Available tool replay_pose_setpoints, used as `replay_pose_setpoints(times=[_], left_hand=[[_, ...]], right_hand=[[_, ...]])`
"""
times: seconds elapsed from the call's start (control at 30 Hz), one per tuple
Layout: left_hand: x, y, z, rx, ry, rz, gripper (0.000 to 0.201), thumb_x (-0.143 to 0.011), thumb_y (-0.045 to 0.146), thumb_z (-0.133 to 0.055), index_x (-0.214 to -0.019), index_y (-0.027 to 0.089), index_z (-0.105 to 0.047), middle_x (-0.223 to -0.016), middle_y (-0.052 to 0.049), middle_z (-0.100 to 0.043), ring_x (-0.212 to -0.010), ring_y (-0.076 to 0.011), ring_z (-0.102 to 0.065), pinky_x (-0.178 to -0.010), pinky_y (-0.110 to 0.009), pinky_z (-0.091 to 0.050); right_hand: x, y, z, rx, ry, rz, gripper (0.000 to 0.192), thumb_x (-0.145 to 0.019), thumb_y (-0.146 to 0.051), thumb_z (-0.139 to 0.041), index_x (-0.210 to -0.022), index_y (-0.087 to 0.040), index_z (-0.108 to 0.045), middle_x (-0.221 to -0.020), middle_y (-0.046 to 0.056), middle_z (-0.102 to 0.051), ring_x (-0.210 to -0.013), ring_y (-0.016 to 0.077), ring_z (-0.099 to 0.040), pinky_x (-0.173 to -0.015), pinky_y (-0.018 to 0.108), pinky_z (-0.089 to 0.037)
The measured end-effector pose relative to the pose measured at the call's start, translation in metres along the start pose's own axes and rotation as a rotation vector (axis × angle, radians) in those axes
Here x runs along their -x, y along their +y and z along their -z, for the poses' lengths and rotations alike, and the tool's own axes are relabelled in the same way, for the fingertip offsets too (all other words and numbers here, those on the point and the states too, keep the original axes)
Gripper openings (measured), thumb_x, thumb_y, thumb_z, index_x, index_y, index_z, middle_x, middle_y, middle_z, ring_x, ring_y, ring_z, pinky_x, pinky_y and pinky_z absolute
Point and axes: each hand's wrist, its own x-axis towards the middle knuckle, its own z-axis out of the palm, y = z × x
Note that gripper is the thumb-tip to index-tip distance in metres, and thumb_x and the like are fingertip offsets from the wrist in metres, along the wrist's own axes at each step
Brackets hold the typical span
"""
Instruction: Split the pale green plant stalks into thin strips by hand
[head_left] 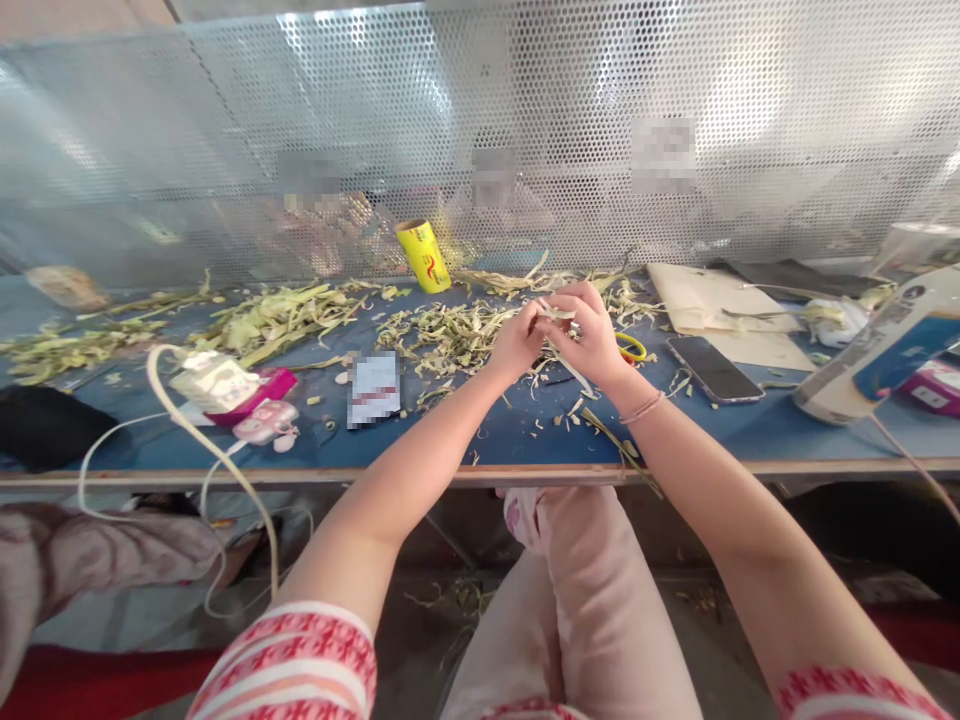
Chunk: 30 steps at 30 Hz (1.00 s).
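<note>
Hands are meeting over the blue bench [465, 440]: left hand [517, 345] and right hand [589, 335] are both pinching a pale leaf strip [556, 314], fingers clamped on it. Strip is hanging just above the shredded leaves [442, 340], a phone [714, 368] lying nearby to the right.

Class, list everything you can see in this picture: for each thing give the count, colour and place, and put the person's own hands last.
Leaf strips: many, pale green, strewn over the table.
Table: one, blue top, in front of the person.
Can: one, yellow, tilted by the mesh screen.
Phone: one, dark, right of the hands.
Cable: one, white, at left.
Strip piece: one, pale, held between both hands.
Left hand: pinching the strip piece.
Right hand: pinching it too.
</note>
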Motion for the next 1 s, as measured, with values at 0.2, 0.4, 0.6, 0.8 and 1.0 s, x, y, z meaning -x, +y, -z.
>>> replay_pose_setpoints(times=[0.2, 0.4, 0.6, 0.8, 1.0], left_hand=[[0.000, 0.009, 0.003, -0.002, -0.020, 0.057, 0.019, -0.090, 0.028, -0.042, -0.073, 0.021, -0.045, -0.053, 0.004, -0.044, -0.052, -0.0121, -0.042, -0.056, -0.027, -0.026], [-0.004, 0.013, 0.005, 0.222, 0.040, 0.208, 0.019, -0.088, 0.016, -0.040, -0.071, 0.020, -0.045, -0.049, 0.005, -0.044, -0.048, -0.0103, -0.042, -0.056, -0.025, -0.031], [-0.009, 0.005, 0.002, 0.475, 0.134, 0.383, 0.022, -0.094, 0.026, -0.039, -0.074, 0.019, -0.047, -0.045, 0.007, -0.042, -0.041, -0.0086, -0.039, -0.050, -0.023, -0.030], [-0.009, -0.001, -0.002, 0.741, 0.117, 0.372, 0.034, -0.092, 0.049, -0.042, -0.081, 0.020, -0.052, -0.049, 0.006, -0.041, -0.043, -0.0063, -0.038, -0.045, -0.020, -0.027], [-0.009, -0.002, -0.003, 0.825, 0.132, 0.323, 0.039, -0.087, 0.058, -0.048, -0.079, 0.019, -0.053, -0.051, 0.006, -0.036, -0.043, -0.0052, -0.035, -0.043, -0.020, -0.025]], right_hand=[[0.002, 0.000, 0.002, 0.011, 0.068, -0.028, 0.038, -0.094, -0.027, -0.042, -0.128, -0.031, -0.058, -0.109, 0.010, -0.052, -0.100, 0.0218, -0.056, -0.082, 0.041, -0.054], [-0.002, 0.000, 0.002, -0.081, 0.008, 0.014, 0.029, -0.092, -0.027, -0.048, -0.110, -0.031, -0.070, -0.096, 0.006, -0.062, -0.090, 0.0178, -0.060, -0.081, 0.038, -0.053], [-0.005, 0.005, 0.006, -0.304, -0.170, -0.144, 0.025, -0.087, -0.018, -0.048, -0.092, -0.024, -0.072, -0.084, 0.004, -0.067, -0.080, 0.0155, -0.063, -0.077, 0.034, -0.054], [-0.002, 0.018, 0.007, -0.253, -0.221, -0.092, 0.021, -0.082, -0.020, -0.057, -0.100, -0.021, -0.067, -0.093, 0.006, -0.067, -0.090, 0.0182, -0.063, -0.082, 0.036, -0.053], [-0.003, 0.012, 0.004, -0.132, -0.252, -0.002, 0.015, -0.087, -0.029, -0.058, -0.096, -0.022, -0.069, -0.094, 0.007, -0.068, -0.089, 0.0184, -0.063, -0.084, 0.037, -0.052]])
